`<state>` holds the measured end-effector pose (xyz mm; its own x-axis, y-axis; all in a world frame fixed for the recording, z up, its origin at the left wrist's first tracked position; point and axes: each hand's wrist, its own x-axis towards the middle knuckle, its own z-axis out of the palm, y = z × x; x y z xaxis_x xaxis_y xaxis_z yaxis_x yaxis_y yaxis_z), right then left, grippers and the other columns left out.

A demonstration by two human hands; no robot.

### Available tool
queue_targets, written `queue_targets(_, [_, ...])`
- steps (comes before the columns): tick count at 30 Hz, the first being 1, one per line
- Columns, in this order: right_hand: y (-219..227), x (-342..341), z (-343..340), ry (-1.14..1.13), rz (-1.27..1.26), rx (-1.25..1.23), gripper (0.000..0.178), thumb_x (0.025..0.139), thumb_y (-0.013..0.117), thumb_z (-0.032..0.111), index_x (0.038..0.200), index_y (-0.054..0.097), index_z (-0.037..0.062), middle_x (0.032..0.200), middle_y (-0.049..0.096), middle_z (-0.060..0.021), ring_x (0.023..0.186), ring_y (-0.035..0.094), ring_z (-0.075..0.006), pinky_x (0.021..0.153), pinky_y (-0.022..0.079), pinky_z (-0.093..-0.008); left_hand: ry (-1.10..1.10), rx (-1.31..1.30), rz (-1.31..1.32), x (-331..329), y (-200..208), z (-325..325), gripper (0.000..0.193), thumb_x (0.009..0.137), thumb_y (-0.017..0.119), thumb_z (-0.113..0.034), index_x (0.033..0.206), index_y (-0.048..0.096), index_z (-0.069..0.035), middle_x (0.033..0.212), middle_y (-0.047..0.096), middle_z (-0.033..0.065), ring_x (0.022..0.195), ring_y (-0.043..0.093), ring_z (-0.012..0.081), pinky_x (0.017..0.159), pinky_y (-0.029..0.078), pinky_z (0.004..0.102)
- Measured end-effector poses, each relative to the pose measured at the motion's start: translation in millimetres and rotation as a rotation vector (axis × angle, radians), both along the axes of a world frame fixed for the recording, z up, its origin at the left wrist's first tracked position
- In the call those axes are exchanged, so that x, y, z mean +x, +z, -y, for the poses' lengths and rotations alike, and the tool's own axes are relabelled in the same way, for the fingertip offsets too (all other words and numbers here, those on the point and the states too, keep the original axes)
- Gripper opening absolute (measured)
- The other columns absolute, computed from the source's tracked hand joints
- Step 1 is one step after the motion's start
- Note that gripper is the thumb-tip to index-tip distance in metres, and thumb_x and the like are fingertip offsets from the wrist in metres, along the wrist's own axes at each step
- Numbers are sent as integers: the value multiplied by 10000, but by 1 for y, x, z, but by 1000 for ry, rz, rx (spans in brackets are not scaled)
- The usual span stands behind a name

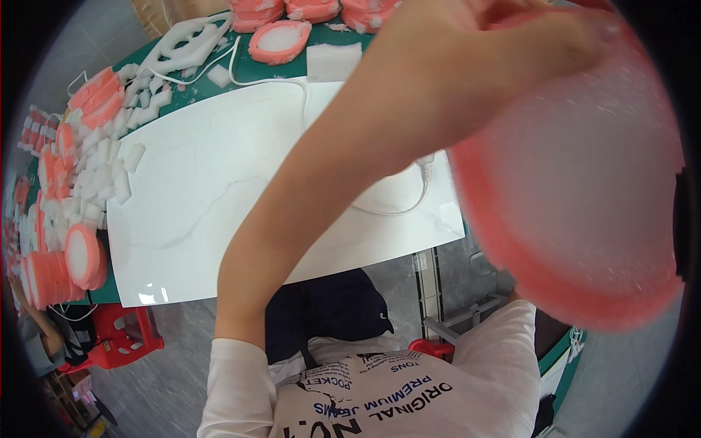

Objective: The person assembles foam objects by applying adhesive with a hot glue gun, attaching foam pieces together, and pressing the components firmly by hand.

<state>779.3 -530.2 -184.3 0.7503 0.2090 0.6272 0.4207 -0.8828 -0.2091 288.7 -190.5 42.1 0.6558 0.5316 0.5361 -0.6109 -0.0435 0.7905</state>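
Here the left hand (pixel 489 73) grips the pink-edged disc (pixel 577 197) at its upper rim.

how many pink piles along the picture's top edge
3: the left pile, the middle pile and the right pile, side by side; the left forearm may hide more.

Left hand (pixel 496 73): holds the pink-edged pad (pixel 577 182) at its top
White board (pixel 197 175): flat on the green worktop (pixel 281 71)
White bits (pixel 102 175): heaped on the left
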Motion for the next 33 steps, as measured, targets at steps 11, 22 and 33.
queue_targets(11, [75,-20,-7,-92,-519,-126,895,615,567,642,1321,285,171,1256,422,-179,1179,376,-334,966,254,-450,213,178,-417,-50,-43,-36,378,787,572,-131,1126,482,9,1031,557,73,962,525,144,827,412,255])
queue_targets(22, [56,60,-5,25,-622,-99,915,563,728,393,1267,307,-12,1252,398,-190,1156,391,-281,946,321,-348,129,59,-621,-106,-101,-51,387,791,567,-91,1151,455,-3,1039,551,92,956,519,139,825,411,254])
queue_targets(33, [113,-17,-3,-83,180,285,641,756,561,481,1226,429,65,1189,469,-166,1151,394,-318,951,304,-383,274,116,-555,-134,-90,-72,495,722,627,-46,1181,442,-54,1008,502,48,844,515,99,758,426,234])
